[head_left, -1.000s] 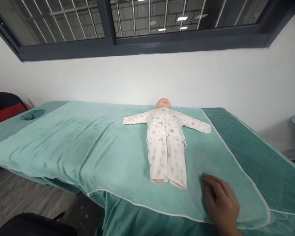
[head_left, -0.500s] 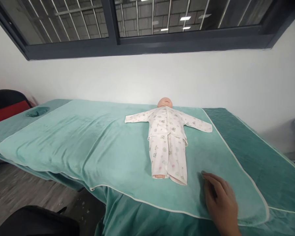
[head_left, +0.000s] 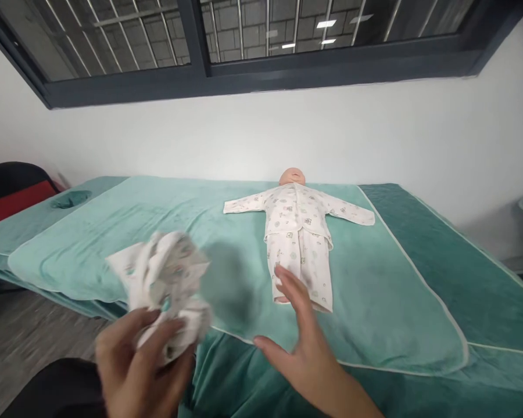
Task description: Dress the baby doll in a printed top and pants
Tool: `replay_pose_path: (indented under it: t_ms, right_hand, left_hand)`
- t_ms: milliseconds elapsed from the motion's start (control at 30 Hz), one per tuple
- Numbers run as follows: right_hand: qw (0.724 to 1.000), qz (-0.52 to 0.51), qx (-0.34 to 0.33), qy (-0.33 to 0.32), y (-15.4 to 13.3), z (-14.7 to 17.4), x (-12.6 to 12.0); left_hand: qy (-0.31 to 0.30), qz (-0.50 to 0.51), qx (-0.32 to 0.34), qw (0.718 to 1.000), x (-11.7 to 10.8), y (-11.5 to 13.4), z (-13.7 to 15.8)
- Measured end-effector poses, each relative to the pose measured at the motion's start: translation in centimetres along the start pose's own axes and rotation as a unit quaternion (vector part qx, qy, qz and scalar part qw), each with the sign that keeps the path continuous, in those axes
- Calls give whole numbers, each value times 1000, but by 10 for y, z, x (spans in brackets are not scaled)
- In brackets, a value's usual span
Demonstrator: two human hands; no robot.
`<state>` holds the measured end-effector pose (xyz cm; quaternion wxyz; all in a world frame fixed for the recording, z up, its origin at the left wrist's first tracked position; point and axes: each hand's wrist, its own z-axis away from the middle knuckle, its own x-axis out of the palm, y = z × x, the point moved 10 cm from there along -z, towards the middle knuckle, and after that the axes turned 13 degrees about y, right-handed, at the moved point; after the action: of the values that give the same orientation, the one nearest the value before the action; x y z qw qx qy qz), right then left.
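A bunched-up white printed cloth (head_left: 168, 278) is held up at the lower left by my left hand (head_left: 143, 363), its fingers closed round the lower part. What kind of cloth it is, I cannot make out. My right hand (head_left: 303, 342) is raised in the middle front, thumb and fingers apart, holding nothing. Beyond it a baby doll (head_left: 292, 176) lies on its back, arms spread, wearing a white patterned top (head_left: 296, 209) and matching trousers (head_left: 300, 261). My right fingertips overlap the trouser legs in view; whether they touch is unclear.
The doll lies on a light green blanket (head_left: 366, 325) spread over a bed with a darker green cover (head_left: 440, 249). A face hole (head_left: 71, 199) is at the bed's left end. A black and red chair (head_left: 15, 194) stands at the left. A white wall with a barred window (head_left: 253, 75) runs behind.
My left hand has come into view with the bunched cloth. My right hand has moved left from the blanket's right side and its fingers have spread. The doll lies as before.
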<state>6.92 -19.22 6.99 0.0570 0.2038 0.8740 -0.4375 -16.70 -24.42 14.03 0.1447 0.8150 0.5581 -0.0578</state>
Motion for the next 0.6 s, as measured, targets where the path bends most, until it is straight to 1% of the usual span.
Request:
replay_pose_path:
  t_ms: [33, 67, 100, 133, 200, 233, 267, 333, 400, 433, 467, 500, 533, 567, 600]
  right_hand:
    - [999, -23, 32, -27, 2, -12, 8]
    - [996, -58, 57, -48, 3, -23, 13]
    - [990, -107, 72, -63, 2, -34, 15]
    - [981, -159, 81, -73, 1, -45, 15]
    - [962, -243, 98, -79, -1, -61, 9]
    - [955, -263, 112, -74, 1, -67, 5]
    - [952, -270, 130, -63, 5, -71, 1]
    - [948, -269, 165, -33, 14, -76, -8]
    - [947, -266, 180, 9, 24, -79, -20]
    - [948, -259, 182, 31, 29, -82, -29]
    - [950, -247, 183, 54, 34, -85, -41]
    - [952, -232, 182, 79, 39, -90, -55]
    - [955, -213, 178, 105, 43, -95, -73]
    - [957, -194, 172, 131, 47, -101, -93]
    - [958, -174, 160, 160, 49, -107, -116]
  left_hand:
    - [21, 47, 0, 999, 9, 20, -7]
    - [28, 93, -21, 995, 20, 36, -14]
    - [26, 134, -53, 989, 34, 48, -20]
    - [37, 168, -98, 980, 45, 56, -26]
    - [23, 248, -194, 949, 75, 64, -31]
    - [13, 294, -236, 926, 91, 67, -31]
    - [1, 340, -280, 898, 107, 69, -28]
    - [-37, 431, -368, 823, 139, 72, -18]
    - [-85, 507, -430, 742, 164, 80, -8]
    - [-109, 538, -443, 709, 173, 85, -6]
    - [-135, 561, -444, 685, 179, 92, -6]
    - [-159, 579, -436, 671, 183, 97, -7]
    - [-179, 588, -424, 665, 186, 102, -9]
    - [-197, 590, -409, 668, 189, 104, -11]
    - [-210, 584, -395, 677, 193, 104, -13]
